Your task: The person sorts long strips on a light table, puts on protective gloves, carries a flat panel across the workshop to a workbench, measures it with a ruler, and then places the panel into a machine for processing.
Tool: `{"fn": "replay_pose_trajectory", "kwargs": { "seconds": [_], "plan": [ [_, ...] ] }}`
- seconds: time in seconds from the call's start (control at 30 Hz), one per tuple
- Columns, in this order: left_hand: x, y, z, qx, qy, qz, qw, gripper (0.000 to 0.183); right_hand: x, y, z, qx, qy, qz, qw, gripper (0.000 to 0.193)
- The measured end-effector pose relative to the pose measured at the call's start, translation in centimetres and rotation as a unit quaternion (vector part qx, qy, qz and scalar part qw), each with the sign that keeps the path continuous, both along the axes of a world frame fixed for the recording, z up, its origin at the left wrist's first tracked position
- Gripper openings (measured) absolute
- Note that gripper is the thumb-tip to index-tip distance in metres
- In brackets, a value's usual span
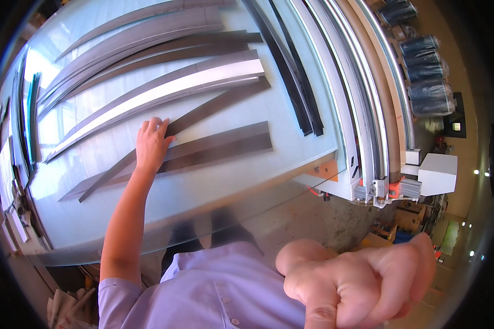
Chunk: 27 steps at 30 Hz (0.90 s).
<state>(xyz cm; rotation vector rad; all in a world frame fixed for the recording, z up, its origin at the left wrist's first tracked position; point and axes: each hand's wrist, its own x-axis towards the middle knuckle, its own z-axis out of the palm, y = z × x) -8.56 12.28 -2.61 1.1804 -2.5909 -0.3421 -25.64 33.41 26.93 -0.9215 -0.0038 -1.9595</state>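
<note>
My left hand point(152, 145) reaches over the glass-like tabletop point(225, 175). Its thumb and fingers straddle a long, thin, dark grey strip point(217, 106) that lies at a slant, with their tips at its two edges. Under this strip's lower part is a wider dark strip point(225, 147). Farther off are a strip with a bright, shiny face point(203, 75) and several more dark strips point(148, 30). Close to the camera, at the lower right, is my right hand point(357, 279), raised away from the table. Some of its fingers are bent and one points downward; nothing shows in it.
Black strips point(296, 82) lie along the table's right side. Beyond them runs a machine with long metal rails point(379, 98) and a white box point(438, 172) at its end. Dark wrapped rolls point(425, 71) and cartons point(411, 216) stand farther right. More strips point(32, 118) line the left edge.
</note>
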Motion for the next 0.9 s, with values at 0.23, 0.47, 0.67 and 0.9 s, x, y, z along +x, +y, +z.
{"fn": "replay_pose_trajectory", "kwargs": {
  "seconds": [0.23, 0.47, 0.67, 0.9],
  "plan": [
    [0.4, -0.6, -0.2, -0.068, -0.036, -0.057, 0.995, 0.036, 0.0, 0.1, -0.5, 0.132, -0.054, -0.083, 0.986, 0.021],
    [1.5, 1.7, -0.7, -0.081, -0.028, -0.019, 0.996, 0.042, -12.1, -7.6, -26.7, 0.439, 0.655, -0.363, 0.497, 0.062],
    [0.9, 3.3, -0.6, -0.028, -0.009, 0.064, 0.998, 0.045, -9.8, -8.7, -31.2, 0.45, 0.746, -0.349, 0.343, 0.1],
    [-1.3, 3.9, 0.1, -0.055, -0.017, 0.097, 0.994, 0.032, -7.6, -10.4, -32.1, 0.373, 0.758, -0.414, 0.34, 0.036]
  ]
}}
